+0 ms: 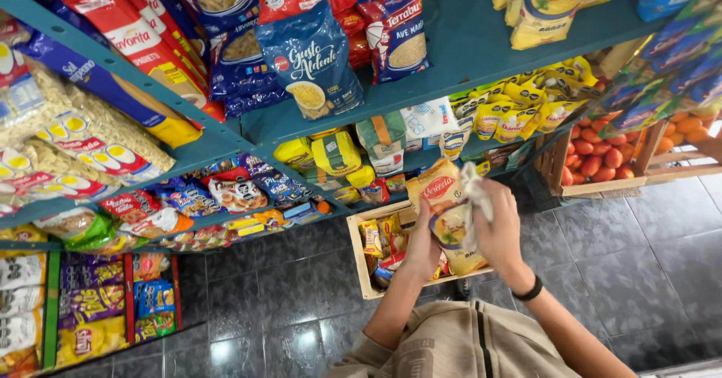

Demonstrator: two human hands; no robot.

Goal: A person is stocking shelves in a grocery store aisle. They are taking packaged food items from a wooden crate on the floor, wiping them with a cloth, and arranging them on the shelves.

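Teal shelves [466,54] stocked with pasta and snack packets stand over a dark tiled floor [639,250]. Left hand [421,246] grips a yellow packet [450,216] from the side, fingers clenched on it, above a wooden crate [359,261] of small packets on the floor. Right hand [498,231] presses a white cloth [475,190] against the packet, fingers closed on the cloth. A second crate [602,186] holds tomatoes [602,160].

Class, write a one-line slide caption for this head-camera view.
Left hand holds a yellow food packet while right hand wipes it with a white cloth above a wooden crate.
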